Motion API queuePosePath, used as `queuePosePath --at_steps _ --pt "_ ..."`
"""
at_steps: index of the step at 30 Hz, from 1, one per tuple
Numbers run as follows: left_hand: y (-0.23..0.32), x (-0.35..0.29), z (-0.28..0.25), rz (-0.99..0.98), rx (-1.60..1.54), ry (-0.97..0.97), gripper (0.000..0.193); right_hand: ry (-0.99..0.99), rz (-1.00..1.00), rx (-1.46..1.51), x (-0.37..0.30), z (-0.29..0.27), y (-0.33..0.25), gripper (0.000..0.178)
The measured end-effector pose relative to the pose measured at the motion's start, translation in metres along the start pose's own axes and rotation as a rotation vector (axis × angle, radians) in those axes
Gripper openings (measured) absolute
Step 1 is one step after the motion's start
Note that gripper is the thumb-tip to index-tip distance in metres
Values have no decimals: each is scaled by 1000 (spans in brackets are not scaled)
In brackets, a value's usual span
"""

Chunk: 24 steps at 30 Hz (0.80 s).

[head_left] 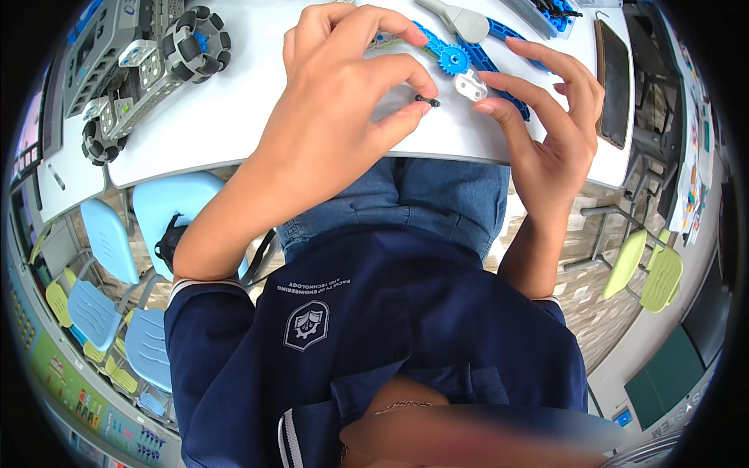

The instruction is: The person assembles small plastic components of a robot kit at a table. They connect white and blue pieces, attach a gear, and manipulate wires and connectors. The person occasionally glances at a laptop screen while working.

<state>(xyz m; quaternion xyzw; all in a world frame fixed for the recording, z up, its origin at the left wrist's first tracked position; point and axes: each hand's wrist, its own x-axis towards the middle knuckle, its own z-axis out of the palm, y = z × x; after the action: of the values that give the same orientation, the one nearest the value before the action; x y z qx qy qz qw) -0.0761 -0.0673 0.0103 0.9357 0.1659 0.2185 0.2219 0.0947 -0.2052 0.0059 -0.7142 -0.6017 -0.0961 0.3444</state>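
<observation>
Between thumb and index finger, my left hand pinches a small black connector pin. My right hand grips a small white block with holes by its right side, thumb below and a finger above. The pin and the block are a short gap apart, over the table's near edge. Just beyond the block lies a blue gear, beside a blue beam. Another blue beam runs behind my right fingers, which partly hide it.
A grey robot chassis with roller wheels stands on the white table at left. A grey-white tool-like part lies at the back, near a bin of blue parts. A dark phone rests at right. Blue chairs stand left.
</observation>
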Motion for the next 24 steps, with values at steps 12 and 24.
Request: queuePosePath --at_steps 12,24 --pt "-6 -6 -10 46 -12 58 39 -66 -48 18 -2 11 -10 24" --pt "-11 -8 -1 99 18 93 32 -17 -64 60 -8 19 -12 24"
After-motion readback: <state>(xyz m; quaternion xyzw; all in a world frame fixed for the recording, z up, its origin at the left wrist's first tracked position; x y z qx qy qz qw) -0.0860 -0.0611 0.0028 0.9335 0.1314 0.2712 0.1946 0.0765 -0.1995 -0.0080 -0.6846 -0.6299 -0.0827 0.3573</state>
